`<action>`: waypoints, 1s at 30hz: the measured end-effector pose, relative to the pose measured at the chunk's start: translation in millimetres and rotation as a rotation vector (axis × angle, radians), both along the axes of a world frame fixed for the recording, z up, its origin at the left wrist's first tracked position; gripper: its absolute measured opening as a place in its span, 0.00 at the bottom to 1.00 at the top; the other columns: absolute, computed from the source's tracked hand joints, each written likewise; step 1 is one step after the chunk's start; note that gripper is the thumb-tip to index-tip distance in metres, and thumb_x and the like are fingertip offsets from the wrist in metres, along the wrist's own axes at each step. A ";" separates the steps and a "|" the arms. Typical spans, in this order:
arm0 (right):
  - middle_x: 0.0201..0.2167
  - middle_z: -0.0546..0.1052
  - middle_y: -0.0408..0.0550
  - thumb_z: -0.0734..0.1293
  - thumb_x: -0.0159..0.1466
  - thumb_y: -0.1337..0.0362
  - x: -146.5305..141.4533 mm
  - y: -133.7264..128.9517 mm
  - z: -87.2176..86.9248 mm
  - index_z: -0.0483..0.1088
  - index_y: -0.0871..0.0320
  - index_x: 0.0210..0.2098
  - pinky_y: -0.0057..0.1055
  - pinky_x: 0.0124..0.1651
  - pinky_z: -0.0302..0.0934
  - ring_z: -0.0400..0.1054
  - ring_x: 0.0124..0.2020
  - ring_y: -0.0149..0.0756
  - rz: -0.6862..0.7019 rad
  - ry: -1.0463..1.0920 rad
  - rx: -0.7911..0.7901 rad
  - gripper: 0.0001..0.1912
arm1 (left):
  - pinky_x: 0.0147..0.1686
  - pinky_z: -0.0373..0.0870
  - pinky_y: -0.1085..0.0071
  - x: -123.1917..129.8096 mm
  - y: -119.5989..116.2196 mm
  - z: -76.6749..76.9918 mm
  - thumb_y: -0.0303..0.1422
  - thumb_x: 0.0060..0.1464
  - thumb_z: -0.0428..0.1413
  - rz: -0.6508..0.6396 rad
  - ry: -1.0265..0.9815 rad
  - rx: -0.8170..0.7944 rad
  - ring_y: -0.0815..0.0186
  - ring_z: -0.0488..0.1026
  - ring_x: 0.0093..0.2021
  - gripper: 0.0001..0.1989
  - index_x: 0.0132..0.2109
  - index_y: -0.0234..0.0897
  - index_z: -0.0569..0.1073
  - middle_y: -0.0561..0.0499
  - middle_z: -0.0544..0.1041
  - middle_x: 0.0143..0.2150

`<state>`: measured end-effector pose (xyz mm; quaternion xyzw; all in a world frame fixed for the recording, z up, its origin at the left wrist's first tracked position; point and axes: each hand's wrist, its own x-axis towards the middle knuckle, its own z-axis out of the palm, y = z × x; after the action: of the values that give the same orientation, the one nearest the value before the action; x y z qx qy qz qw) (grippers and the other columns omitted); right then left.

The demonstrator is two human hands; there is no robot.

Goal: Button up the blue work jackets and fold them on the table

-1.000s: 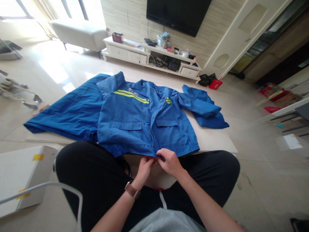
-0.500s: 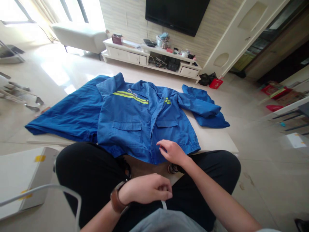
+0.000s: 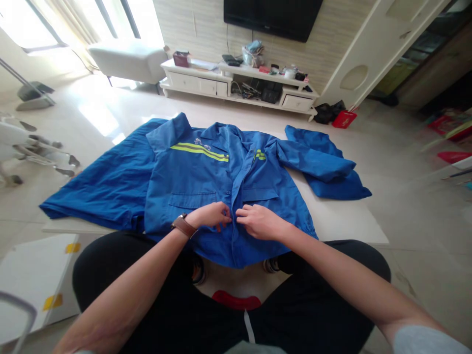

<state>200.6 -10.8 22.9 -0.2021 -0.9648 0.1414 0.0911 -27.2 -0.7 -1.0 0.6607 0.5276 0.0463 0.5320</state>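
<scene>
A blue work jacket (image 3: 191,177) with yellow-green stripes lies front side up, its collar away from me. My left hand (image 3: 210,216), a brown-strapped watch on the wrist, pinches the jacket's front at the left side of the button placket. Just across the placket, my right hand (image 3: 261,222) has its fingers closed on the other front edge. The fingertips are close together, and what sits right between them is hidden. More blue cloth (image 3: 99,172) spreads out from under the jacket on the left, and a folded blue piece (image 3: 332,184) lies by the right sleeve.
The jacket rests on a low white board or table (image 3: 354,221). A white box with yellow tabs (image 3: 37,280) stands by my left knee. Beyond are a white TV cabinet (image 3: 206,86), a grey bench (image 3: 125,61), and a red bag (image 3: 344,118).
My left hand has moved from my lap up to the jacket's front. My right hand has shifted slightly up to the placket, its fingers now closed. The view has shifted a little.
</scene>
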 end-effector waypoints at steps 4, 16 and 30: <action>0.46 0.76 0.48 0.67 0.60 0.74 6.8 -4.3 -9.9 0.74 0.53 0.44 0.35 0.48 0.65 0.69 0.44 0.39 -0.027 0.072 -0.153 0.14 | 0.23 0.66 0.73 1.2 -11.7 -18.3 0.32 0.46 0.57 0.078 -0.099 -0.014 0.61 0.78 0.24 0.04 0.30 0.37 0.75 0.48 0.81 0.28; 0.33 0.73 0.47 0.64 0.65 0.73 5.0 -10.1 -18.0 0.72 0.57 0.30 0.31 0.40 0.61 0.68 0.35 0.35 -0.223 0.118 -0.281 0.09 | 0.29 0.65 0.73 6.4 -21.3 -18.3 0.38 0.51 0.60 0.151 0.085 0.189 0.63 0.77 0.26 0.07 0.32 0.40 0.75 0.52 0.80 0.25; 0.21 0.70 0.37 0.68 0.55 0.70 -8.4 -9.1 -38.9 0.67 0.56 0.29 0.26 0.30 0.53 0.64 0.24 0.29 -0.651 0.320 -0.541 0.05 | 0.27 0.66 0.73 9.8 -24.7 -23.4 0.36 0.55 0.57 0.210 -0.070 0.219 0.66 0.77 0.25 0.07 0.35 0.36 0.74 0.51 0.79 0.29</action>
<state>192.3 -19.9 -16.0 -0.4873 -0.7530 0.3820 0.2227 -17.4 -25.4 -24.4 0.6541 0.5664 0.1820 0.4671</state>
